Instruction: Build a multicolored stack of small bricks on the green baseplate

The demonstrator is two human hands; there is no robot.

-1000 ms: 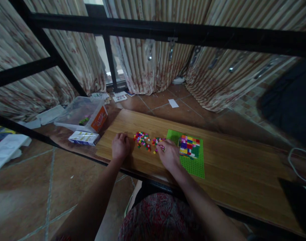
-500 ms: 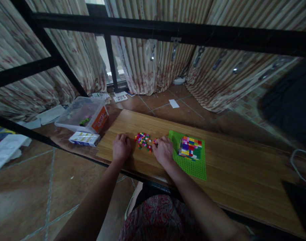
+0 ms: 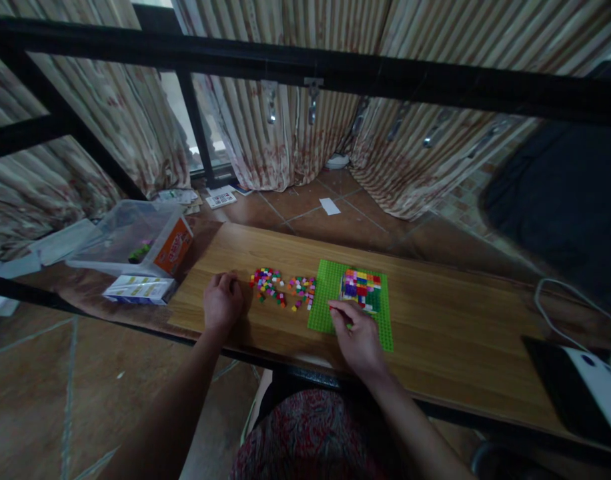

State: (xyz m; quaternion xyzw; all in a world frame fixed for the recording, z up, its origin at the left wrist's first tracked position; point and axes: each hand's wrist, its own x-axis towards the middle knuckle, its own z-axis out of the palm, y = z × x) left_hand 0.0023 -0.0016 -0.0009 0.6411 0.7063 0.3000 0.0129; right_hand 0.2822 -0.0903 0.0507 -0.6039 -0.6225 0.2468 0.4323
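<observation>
I look down at a long brown wooden bench (image 3: 450, 313) on a brown tile floor (image 3: 40, 360), with striped cloth curtains (image 3: 265, 147) behind. A green, square, bumpy plate (image 3: 319, 290) sits mid-bench, with a block of many-coloured bricks (image 3: 361, 287) on it. Tiny loose coloured bricks (image 3: 268, 280) lie towards the bench's left edge. The right hand (image 3: 358, 337) pinches narrowly over the plate; I can't tell what it holds. The left hand (image 3: 221, 303) curls near the front left corner, its grip hidden.

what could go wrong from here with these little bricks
The right hand is close beside the multicoloured brick build on the green baseplate, so a slip might knock pieces loose. The left hand is beside the loose bricks; a careless sweep could scatter them.
</observation>
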